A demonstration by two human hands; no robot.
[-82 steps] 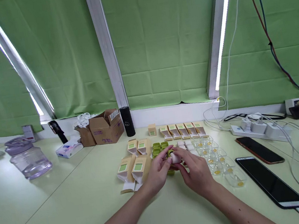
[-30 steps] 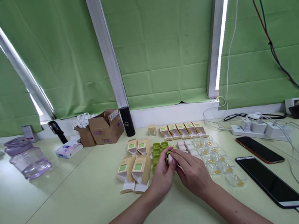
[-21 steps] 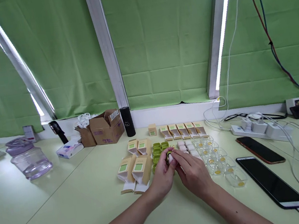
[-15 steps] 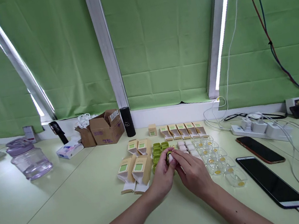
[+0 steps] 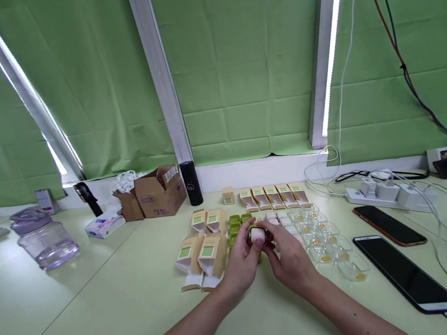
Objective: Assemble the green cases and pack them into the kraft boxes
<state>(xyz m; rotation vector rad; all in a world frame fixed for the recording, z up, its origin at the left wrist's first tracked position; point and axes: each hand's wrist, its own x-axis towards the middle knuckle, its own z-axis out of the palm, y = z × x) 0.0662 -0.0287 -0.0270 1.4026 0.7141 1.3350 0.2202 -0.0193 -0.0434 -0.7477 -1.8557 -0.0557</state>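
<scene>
Fingers of the right hand [image 5: 292,256] have drawn back from across the white block [image 5: 257,234] since half a second ago, and its pale face now shows toward the camera. It sits inside a dark, olive-edged holder [image 5: 248,234], held above the worktop [image 5: 250,333] between both hands. The left hand's [image 5: 239,264] grip is closed around the holder's left side, thumb at its near edge; the right hand's grip is curled, fingertips against the right side.

Just beyond the hands stand green cups [image 5: 235,227], partly covered by the fingers. To their right lie more white blocks [image 5: 284,221], then rows of clear trays [image 5: 342,251] with yellow spots. Left of the cups, four tan cartons [image 5: 212,251] lie with green labels facing up, white flaps open on the nearer two. Farther back, five similar cartons [image 5: 273,197] lie in a row near a small upright box [image 5: 228,195].

Two phones [image 5: 407,271] and a power strip [image 5: 397,193] lie to the right; a black cylinder [image 5: 191,183], cardboard boxes [image 5: 160,194] and a purple-lidded bottle [image 5: 47,240] stand to the left.
</scene>
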